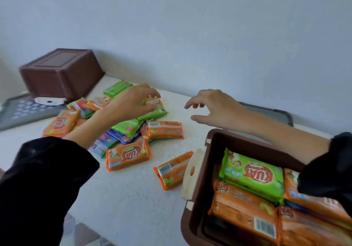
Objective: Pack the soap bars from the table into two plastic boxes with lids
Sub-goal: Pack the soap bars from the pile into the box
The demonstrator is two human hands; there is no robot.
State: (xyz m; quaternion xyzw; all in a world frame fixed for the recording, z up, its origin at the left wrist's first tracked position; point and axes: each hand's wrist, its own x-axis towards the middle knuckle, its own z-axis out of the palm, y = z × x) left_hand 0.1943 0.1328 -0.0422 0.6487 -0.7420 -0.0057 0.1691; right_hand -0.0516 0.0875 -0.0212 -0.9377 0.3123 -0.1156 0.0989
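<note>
I record a loose heap of wrapped soap bars (123, 131), orange, green and blue, lying on the white table (133, 198) left of centre. The left hand (131, 102) is down on the far side of the heap, its grip clamped on one orange bar (152, 101), fingers curled over the bar's top edge. The right hand (211, 110) hangs above bare table to the right of the heap, its grip apart, fingers spread and loosely bent, holding nothing. One more orange bar (172, 169) lies alone, apart from the heap and just beside the near brown box (211, 139). That box stands open at the lower right corner, with a pale latch (190, 171) on its left wall. Inside I note a green bar (253, 175) lying on top of several orange bars (243, 215); the right forearm crosses above it. A second brown box (61, 70) sits upside down at the far left, against the wall (190, 26). A grey lid (21, 110) lies just in front of it; whether the two touch I cannot tell. Another grey lid (280, 112) lies behind the right forearm. Both arms wear dark sleeves (47, 169).
</note>
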